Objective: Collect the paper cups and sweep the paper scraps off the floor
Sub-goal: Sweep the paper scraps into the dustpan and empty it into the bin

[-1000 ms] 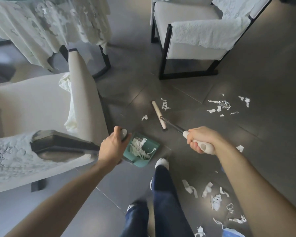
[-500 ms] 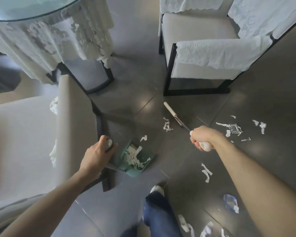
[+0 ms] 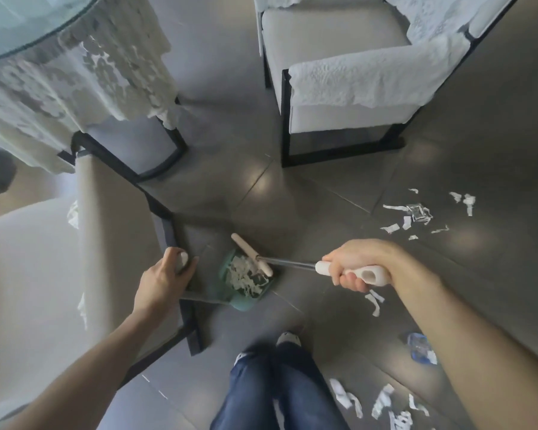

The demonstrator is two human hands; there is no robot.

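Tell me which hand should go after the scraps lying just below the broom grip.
Right. The right hand already grips the broom handle, and those scraps lie directly under it. The left hand holds the dustpan handle, steadying the green dustpan on the far side.

Dustpan handle [image 3: 196, 295] mostly behind the chair frame [image 3: 190, 321]; table [image 3: 19, 23] cropped.

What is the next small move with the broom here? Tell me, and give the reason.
Probably lift the broom head off the green dustpan and swing it right to the two scraps below the right hand. The head lies over the pan's mouth, paper is already inside, the left hand holds the pan's handle, and those scraps look nearest.
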